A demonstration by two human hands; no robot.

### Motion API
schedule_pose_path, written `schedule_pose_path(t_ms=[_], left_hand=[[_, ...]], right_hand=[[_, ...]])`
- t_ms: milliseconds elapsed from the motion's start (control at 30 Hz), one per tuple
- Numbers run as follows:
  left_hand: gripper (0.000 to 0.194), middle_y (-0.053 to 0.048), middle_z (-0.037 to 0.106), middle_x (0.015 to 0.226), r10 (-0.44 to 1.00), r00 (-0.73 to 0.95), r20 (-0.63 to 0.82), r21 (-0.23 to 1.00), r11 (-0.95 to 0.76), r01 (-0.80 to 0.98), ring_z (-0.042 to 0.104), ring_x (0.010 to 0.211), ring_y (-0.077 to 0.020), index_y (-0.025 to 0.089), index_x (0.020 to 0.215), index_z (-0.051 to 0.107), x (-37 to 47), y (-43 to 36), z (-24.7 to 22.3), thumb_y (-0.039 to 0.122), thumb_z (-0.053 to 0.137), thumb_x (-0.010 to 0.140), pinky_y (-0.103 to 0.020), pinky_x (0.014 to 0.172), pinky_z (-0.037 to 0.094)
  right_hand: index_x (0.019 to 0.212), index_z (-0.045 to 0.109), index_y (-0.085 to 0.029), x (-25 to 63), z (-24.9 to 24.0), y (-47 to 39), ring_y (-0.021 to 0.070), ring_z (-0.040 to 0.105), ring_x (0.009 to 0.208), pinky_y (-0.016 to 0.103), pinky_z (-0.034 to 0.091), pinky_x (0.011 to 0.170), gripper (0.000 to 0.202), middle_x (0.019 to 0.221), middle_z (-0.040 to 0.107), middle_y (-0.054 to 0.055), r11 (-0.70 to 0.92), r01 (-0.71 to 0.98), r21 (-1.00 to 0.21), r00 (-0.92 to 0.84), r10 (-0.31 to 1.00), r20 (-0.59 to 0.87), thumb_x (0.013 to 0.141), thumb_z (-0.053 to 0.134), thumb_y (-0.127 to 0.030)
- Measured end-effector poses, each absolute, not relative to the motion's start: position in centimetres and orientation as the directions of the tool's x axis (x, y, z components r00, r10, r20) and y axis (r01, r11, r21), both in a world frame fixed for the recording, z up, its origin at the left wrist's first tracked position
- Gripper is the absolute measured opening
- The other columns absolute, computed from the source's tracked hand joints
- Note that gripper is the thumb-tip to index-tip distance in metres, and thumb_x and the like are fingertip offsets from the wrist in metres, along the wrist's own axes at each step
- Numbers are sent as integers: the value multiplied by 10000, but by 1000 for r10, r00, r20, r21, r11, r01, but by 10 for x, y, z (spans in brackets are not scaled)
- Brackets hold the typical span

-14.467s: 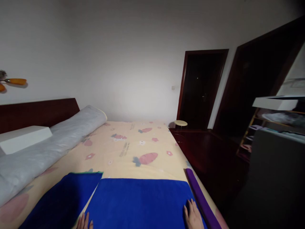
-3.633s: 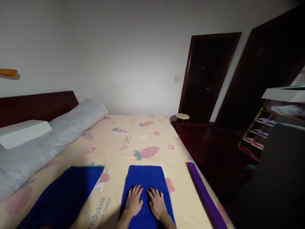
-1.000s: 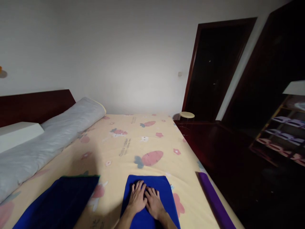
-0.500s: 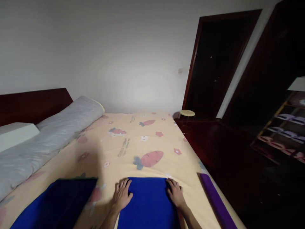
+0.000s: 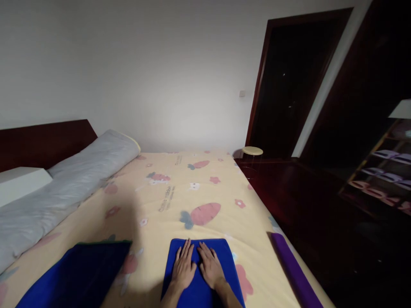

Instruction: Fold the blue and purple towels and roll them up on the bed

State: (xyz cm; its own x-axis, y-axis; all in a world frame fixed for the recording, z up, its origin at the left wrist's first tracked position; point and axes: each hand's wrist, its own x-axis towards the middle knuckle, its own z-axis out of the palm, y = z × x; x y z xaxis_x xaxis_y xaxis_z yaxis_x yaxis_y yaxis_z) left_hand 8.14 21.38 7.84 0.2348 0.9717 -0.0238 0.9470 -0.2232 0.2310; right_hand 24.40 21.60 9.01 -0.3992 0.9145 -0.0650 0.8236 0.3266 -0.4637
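A blue cloth (image 5: 197, 295) lies flat on the bed at the bottom middle, its far edge straight and its near end cut off by the frame. My left hand (image 5: 184, 265) rests palm down on its left half, fingers stretched forward. Beside it, my right hand (image 5: 210, 265) presses flat on the right half, fingers pointing away from me. A small gap separates the two hands, and neither grips anything. To the left lies another blue cloth (image 5: 73, 273), darkened by shadow. A long purple roll or folded cloth (image 5: 295, 271) lies along the bed's right edge.
The bed (image 5: 205, 184) has a cream sheet printed with carrots and flowers. A long grey pillow (image 5: 96, 164) and a white box-like object (image 5: 24, 184) lie near the dark headboard (image 5: 48, 141). Beyond the bed stand a round stool (image 5: 252, 150) and, right, a shoe rack (image 5: 382, 171).
Both hands have moved inward from the cloth's left and right far corners to its middle, where they now lie flat close together. The cloth's corners are uncovered.
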Motion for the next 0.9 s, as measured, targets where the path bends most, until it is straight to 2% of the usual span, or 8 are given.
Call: schedule_pose_path(t_ms=[100, 167, 267, 400, 500, 600, 700, 900], left_hand=[[602, -23, 191, 1608, 990, 142, 6, 204, -141, 969, 191, 1477, -200, 251, 1509, 249, 49, 210, 75, 300, 330, 915, -484, 1206, 170], [575, -11, 204, 1606, 997, 76, 8, 181, -76, 980, 182, 1479, -197, 275, 1511, 235, 30, 208, 75, 366, 283, 945, -492, 1206, 154], [582, 18, 201, 1607, 997, 51, -53, 151, -42, 988, 172, 1480, -171, 307, 1510, 224, 18, 209, 81, 364, 291, 934, -470, 1210, 133], [627, 8, 188, 1608, 986, 13, -165, 102, 4, 995, 172, 1481, -192, 293, 1506, 240, 24, 216, 102, 342, 343, 889, -513, 1198, 134], [632, -1, 150, 1611, 990, 24, -139, 76, -14, 997, 137, 1488, -216, 283, 1514, 197, 34, 213, 115, 357, 323, 899, -562, 1194, 86], [626, 21, 102, 1610, 995, 85, -46, 90, -80, 993, 89, 1492, -203, 277, 1518, 92, 51, 196, 108, 311, 267, 918, -549, 1205, 60], [618, 57, 85, 1602, 988, 155, -28, 159, -149, 976, 102, 1488, -196, 287, 1508, 47, 73, 172, 76, 273, 245, 923, -502, 1219, 121], [602, 75, 115, 1583, 982, 177, -61, 261, -156, 953, 182, 1473, -234, 343, 1486, 72, 86, 125, 13, 394, 302, 932, -497, 1214, 193]], right_hand=[[1480, 356, -195, 277, 82, 219, 205, 193, 1463, 461, 144, 1192, 565, 1575, 245, 56, 295, 861, -414, -328, 945, -10, 950, 287, -377], [1487, 339, -200, 301, 74, 220, 216, 182, 1465, 474, 145, 1191, 591, 1577, 228, 54, 197, 908, -370, -210, 978, 4, 967, 244, -464], [1500, 297, -217, 326, 66, 222, 217, 164, 1467, 483, 140, 1190, 611, 1582, 202, 40, 85, 944, -318, -95, 995, -14, 966, 222, -505], [1505, 269, -214, 333, 70, 227, 212, 149, 1467, 485, 149, 1190, 619, 1583, 193, 36, 80, 947, -312, -115, 989, -93, 969, 223, -521], [1506, 260, -208, 324, 77, 225, 242, 130, 1468, 522, 131, 1188, 646, 1584, 178, 46, 45, 953, -299, -74, 994, -84, 963, 252, -558], [1509, 243, -234, 301, 73, 209, 251, 130, 1465, 531, 132, 1190, 652, 1583, 170, 40, 112, 933, -342, -110, 994, 23, 963, 236, -591], [1502, 258, -286, 272, 55, 183, 258, 184, 1450, 526, 198, 1181, 615, 1566, 221, 24, 253, 877, -408, -231, 968, 102, 968, 226, -591], [1481, 275, -362, 264, 19, 135, 290, 287, 1407, 547, 317, 1131, 551, 1530, 277, 13, 377, 810, -449, -352, 925, 142, 967, 292, -560]])
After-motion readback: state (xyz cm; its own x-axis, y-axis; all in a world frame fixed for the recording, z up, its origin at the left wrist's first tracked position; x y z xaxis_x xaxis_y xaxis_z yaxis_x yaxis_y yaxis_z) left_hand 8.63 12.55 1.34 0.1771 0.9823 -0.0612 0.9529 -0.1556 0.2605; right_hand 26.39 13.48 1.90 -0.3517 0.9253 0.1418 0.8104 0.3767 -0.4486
